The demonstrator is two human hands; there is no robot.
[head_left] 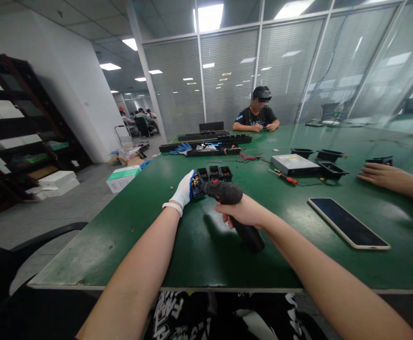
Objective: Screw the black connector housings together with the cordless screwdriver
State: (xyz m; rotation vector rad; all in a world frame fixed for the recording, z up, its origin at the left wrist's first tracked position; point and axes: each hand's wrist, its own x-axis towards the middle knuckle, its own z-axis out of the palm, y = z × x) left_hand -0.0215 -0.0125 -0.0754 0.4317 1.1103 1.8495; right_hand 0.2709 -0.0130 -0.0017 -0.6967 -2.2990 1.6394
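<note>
My left hand (183, 189), in a white glove with a blue palm, is closed around a small black housing with brass-coloured parts (198, 191). My right hand (245, 210) is bare and grips a black cordless drill (251, 233) by its handle. The drill's nose points left at the held housing; whether the bit touches it I cannot tell. Just behind, similar black housings (214, 173) stand in a row on the green table (150, 226). A tiny brass-coloured piece (171, 187) lies left of my gloved hand.
At right are a smartphone (348, 223), a red-handled screwdriver (288, 179), a grey metal box (295, 164) and black housings (330, 170). Another person's hand (380, 174) rests there. A co-worker (258, 115) sits across. Blue gloves (182, 148) lie by long black bars (210, 139).
</note>
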